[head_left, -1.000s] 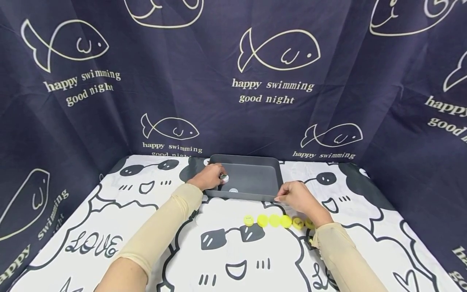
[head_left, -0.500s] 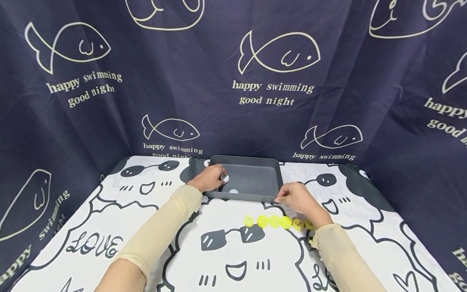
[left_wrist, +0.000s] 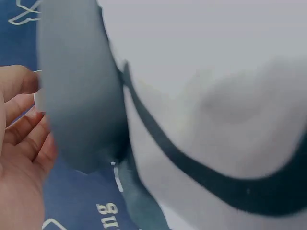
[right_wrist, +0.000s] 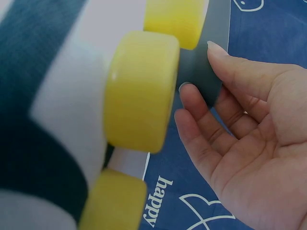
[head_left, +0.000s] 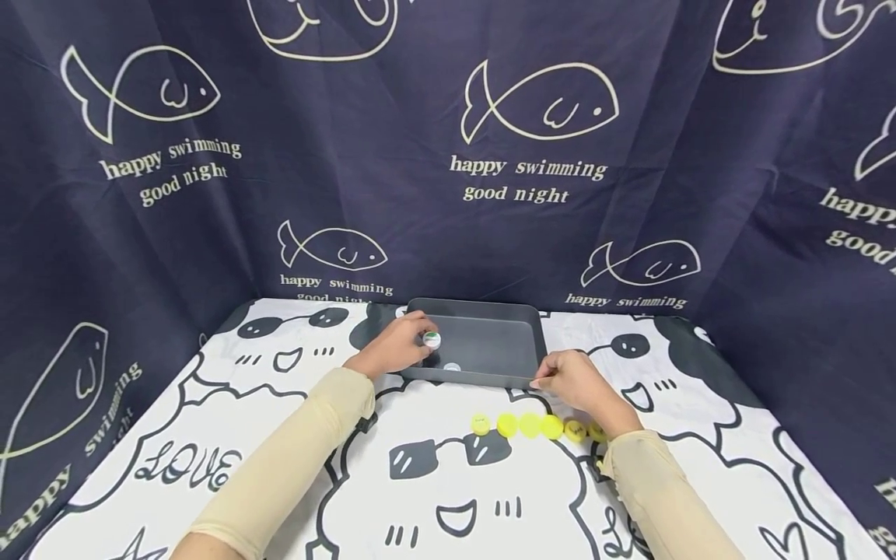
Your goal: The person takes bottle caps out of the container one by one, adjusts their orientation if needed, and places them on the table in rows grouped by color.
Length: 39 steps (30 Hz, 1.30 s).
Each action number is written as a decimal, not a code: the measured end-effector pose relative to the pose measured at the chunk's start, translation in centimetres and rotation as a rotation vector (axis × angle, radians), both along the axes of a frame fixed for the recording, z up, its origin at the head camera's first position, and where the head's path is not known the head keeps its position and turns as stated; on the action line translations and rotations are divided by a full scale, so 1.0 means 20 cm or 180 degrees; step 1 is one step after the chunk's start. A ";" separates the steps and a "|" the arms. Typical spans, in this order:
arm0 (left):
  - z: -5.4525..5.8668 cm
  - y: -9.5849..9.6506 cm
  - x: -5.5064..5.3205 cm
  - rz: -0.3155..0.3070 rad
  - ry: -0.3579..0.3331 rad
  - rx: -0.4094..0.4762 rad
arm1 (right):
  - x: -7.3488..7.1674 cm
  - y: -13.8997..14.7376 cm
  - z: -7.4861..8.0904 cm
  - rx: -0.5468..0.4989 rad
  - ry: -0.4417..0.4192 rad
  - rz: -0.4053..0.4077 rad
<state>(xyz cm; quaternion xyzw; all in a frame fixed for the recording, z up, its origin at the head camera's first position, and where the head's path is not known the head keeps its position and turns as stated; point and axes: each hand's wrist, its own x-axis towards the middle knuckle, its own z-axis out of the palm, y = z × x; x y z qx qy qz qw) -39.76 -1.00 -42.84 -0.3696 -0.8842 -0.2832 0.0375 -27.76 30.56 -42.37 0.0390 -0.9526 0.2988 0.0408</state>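
A shallow dark grey tray (head_left: 490, 342) lies at the far side of the table. My left hand (head_left: 400, 342) is over its left end and pinches a small white round piece with a green mark (head_left: 432, 340) between thumb and fingers. In the left wrist view, the tray wall hides most of that white piece (left_wrist: 39, 98). A second white round piece (head_left: 453, 367) lies inside the tray near its front wall. My right hand (head_left: 575, 381) pinches the tray's front right corner; the right wrist view shows thumb and fingers at the grey corner (right_wrist: 204, 72).
Several thick yellow round pieces (head_left: 530, 425) stand in a row on the patterned white cloth (head_left: 364, 482), in front of the tray. The row's right end passes close to my right wrist. A dark blue fish-print curtain (head_left: 406, 155) hangs right behind the tray.
My left hand has shifted slightly left relative to the tray, and the white piece has tilted to show more of its green mark. The right hand keeps its hold. The head view has moved slightly.
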 end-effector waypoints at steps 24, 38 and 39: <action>0.16 -0.08 0.58 -0.0696 -0.0060 -0.0191 | -0.01 0.01 0.00 -0.0008 0.0039 0.0082; 0.07 -0.03 0.69 -0.0630 0.0004 -0.1265 | -0.01 0.00 0.01 -0.0002 -0.0003 0.0064; 0.06 -0.03 0.69 -0.0645 0.0054 -0.1279 | -0.01 0.00 0.00 0.0001 -0.0004 0.0061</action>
